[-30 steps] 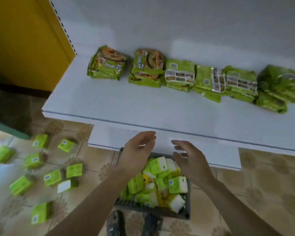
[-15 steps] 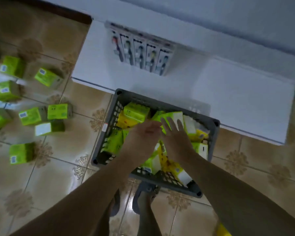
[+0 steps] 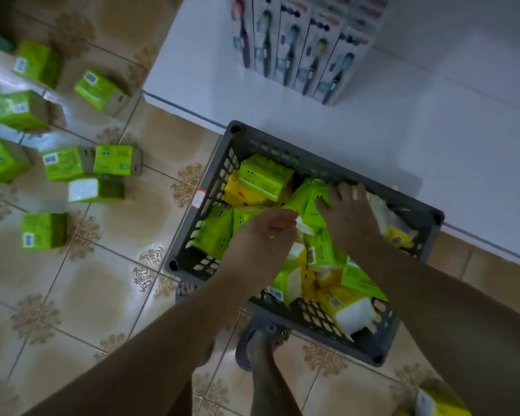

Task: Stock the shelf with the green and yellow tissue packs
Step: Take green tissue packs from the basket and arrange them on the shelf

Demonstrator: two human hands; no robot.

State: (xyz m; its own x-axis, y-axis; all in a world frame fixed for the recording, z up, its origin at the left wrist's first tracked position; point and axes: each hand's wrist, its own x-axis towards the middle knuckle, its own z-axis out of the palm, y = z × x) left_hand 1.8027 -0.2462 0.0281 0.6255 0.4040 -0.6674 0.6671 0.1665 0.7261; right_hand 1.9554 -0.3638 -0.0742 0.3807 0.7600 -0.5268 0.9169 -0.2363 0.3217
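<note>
Right hand (image 3: 349, 218) spread flat on a green tissue pack (image 3: 308, 197), mid-frame; my left hand (image 3: 260, 237) beside it (grip I cannot tell).

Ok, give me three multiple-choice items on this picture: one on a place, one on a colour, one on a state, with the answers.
1. The grey plastic lattice basket stands
A. on a wooden stool
B. on the beige patterned tiled floor, in front of the white shelf board
C. hanging from a hook

2. The small boxy tissue packs lying loose on the floor at the left are mainly
A. red
B. green
C. blue

3. The basket is
A. empty
B. overturned
C. filled with green and yellow packs, with the left hand and right hand inside

Answers: 1 B, its base sits on tiles below the shelf edge; 2 B, their wrappers are lime green; 3 C, packs pile up under both hands.
</note>
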